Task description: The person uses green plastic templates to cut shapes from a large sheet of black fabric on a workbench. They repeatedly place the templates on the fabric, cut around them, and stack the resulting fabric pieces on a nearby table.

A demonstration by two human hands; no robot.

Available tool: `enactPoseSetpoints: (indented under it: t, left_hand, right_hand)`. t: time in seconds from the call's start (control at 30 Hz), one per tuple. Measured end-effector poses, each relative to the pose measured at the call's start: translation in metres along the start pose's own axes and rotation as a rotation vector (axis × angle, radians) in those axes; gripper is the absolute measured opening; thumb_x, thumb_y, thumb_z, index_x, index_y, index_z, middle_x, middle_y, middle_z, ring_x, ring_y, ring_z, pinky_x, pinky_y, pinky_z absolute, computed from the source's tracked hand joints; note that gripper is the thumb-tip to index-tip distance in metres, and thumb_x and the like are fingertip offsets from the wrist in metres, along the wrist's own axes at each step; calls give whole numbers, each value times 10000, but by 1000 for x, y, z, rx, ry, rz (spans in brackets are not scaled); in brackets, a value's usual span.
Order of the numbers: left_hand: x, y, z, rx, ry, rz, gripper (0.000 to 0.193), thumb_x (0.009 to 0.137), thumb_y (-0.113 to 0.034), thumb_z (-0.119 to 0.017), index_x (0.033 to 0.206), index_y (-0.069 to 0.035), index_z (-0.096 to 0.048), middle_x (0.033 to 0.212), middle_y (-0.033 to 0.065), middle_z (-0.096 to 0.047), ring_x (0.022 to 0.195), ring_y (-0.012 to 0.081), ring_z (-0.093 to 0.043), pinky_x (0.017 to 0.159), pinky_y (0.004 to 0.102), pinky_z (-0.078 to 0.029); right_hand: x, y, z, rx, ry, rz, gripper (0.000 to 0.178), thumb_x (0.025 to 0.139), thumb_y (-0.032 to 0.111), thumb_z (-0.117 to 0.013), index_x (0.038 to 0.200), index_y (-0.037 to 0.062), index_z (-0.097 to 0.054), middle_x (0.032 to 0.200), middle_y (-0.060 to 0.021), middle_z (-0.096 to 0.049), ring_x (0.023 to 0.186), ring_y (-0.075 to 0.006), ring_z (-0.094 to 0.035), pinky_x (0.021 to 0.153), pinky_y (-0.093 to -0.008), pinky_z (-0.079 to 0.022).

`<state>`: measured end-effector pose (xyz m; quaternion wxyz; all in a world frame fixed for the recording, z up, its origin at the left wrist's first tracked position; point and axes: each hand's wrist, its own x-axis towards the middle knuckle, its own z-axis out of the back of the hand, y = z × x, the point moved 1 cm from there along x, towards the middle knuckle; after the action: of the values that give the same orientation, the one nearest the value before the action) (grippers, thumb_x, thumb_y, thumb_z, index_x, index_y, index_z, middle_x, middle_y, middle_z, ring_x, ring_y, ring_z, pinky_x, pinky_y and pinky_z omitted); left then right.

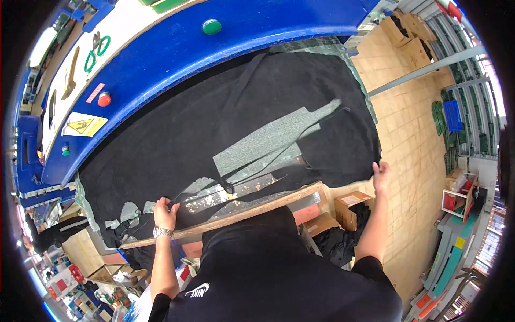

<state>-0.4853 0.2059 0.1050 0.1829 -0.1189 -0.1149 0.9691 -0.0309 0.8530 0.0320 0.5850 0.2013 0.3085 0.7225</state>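
A large sheet of black fabric [214, 123] lies spread over a work surface in front of me, with a grey patch [268, 142] showing in its middle. My left hand [165, 212], wearing a wristwatch, grips the fabric's near edge at the lower left. My right hand [381, 173] pinches the fabric's right corner, arm stretched out. A long wooden bar [236, 216] runs along the table's near edge, just under both hands.
A blue machine body [177, 48] with green and red buttons curves behind the fabric. Scissors [96, 51] lie on its white top. Cardboard boxes [351, 206] with dark cloth stand on the tiled floor at my right. Shelves and crates line the right side.
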Motion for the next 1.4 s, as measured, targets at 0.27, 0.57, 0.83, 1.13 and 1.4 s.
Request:
enactPoseSetpoints:
  t: [0.27, 0.57, 0.83, 1.13, 1.4]
  left_hand:
    - [-13, -5, 14, -192, 213, 94, 310, 838, -125, -800, 1089, 15, -683, 926, 156, -745, 844, 256, -727, 780, 358, -556]
    - [-38, -13, 1, -494, 260, 272, 246, 938, 67, -573, 1165, 16, -651, 994, 105, -740, 820, 183, -734, 695, 305, -606]
    - [-62, -45, -20, -574, 32, 337, 498, 897, -230, -777, 1292, 14, -598, 862, 40, -601, 759, 133, -648, 747, 267, -538]
    - [-41, -72, -46, -457, -168, 638, 405, 774, -317, -874, 982, -49, -652, 698, 13, -570, 656, 140, -555, 639, 335, -469]
    - [-59, -50, -46, -417, 22, 562, 272, 811, -192, -834, 915, -50, -628, 676, 35, -572, 645, 145, -547, 614, 339, -456]
  right_hand:
    - [-35, -75, 105, -306, 187, -455, 187, 866, 158, -768, 924, 52, -624, 767, -71, -663, 775, -217, -663, 709, -364, -541]
    - [111, 74, -6, -387, 11, 302, 345, 926, 337, -734, 976, -1, -684, 791, -154, -679, 748, -250, -656, 717, -382, -520]
    - [189, 162, -106, -394, 67, 479, 662, 880, 584, -704, 1032, -61, -700, 1004, -300, -694, 979, -454, -669, 864, -484, -519]
    - [203, 185, -94, -607, -69, 575, 642, 973, 593, -555, 1186, -6, -643, 1024, -317, -688, 961, -492, -657, 790, -543, -529]
    - [217, 195, -106, -763, -6, 458, 651, 972, 683, -459, 1253, 119, -626, 958, -297, -700, 924, -511, -656, 774, -591, -519]
